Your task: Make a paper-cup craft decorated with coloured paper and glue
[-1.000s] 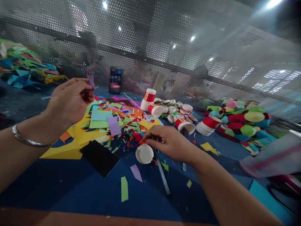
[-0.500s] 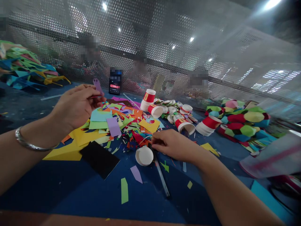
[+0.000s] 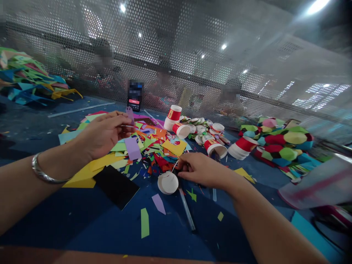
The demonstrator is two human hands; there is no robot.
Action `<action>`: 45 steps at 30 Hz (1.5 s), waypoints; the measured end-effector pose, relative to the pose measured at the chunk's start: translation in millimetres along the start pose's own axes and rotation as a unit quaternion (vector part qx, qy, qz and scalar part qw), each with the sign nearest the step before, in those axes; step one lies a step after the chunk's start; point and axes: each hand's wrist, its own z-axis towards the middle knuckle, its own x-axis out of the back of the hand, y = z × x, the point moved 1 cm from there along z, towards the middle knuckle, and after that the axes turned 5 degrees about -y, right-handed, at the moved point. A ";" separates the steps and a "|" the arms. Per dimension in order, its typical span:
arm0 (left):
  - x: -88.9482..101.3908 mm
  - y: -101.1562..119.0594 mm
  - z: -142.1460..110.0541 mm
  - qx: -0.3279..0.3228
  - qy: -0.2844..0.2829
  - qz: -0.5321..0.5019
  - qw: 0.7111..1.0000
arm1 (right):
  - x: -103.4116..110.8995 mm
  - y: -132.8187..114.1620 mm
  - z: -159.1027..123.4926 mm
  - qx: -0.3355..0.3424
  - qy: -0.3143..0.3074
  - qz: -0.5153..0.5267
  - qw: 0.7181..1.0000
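My left hand (image 3: 106,134) is raised over the paper pile with its fingers closed on a small purple paper piece (image 3: 130,114), which has two dark dots near its rounded top. Lower and to the right, my right hand (image 3: 194,168) pinches a thin white stick (image 3: 174,166), whose lower end reaches into a shallow white paper dish (image 3: 168,182). What the dish holds is too pale to make out. A clear-barrelled pen (image 3: 187,211) lies just below my right hand. Between the hands spread coloured paper scraps (image 3: 150,141) and a flat lilac piece (image 3: 133,148).
A black sheet (image 3: 117,187) lies in front of the left forearm. Red-and-white paper cups (image 3: 174,113) stand and lie behind the scraps. A phone (image 3: 135,95) leans on the perforated screen. Coloured paper balls (image 3: 280,139) and a translucent container (image 3: 316,181) are at right.
My left hand has moved right and slightly down with the purple piece, closer to the dish. The white stick in my right hand has swung from slanting left to pointing down into the dish.
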 end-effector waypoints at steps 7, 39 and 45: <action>-29.6 -19.8 -17.1 0.081 -0.081 -0.014 0.993 | 7.9 2.9 -0.5 0.007 0.005 0.038 0.999; -63.2 -44.9 -34.3 0.022 -0.223 0.173 0.959 | -0.7 -23.2 2.0 0.091 0.174 0.323 0.926; -62.9 -42.2 -36.6 0.023 -0.200 0.161 0.966 | 0.3 -22.1 1.3 0.094 0.180 0.295 0.934</action>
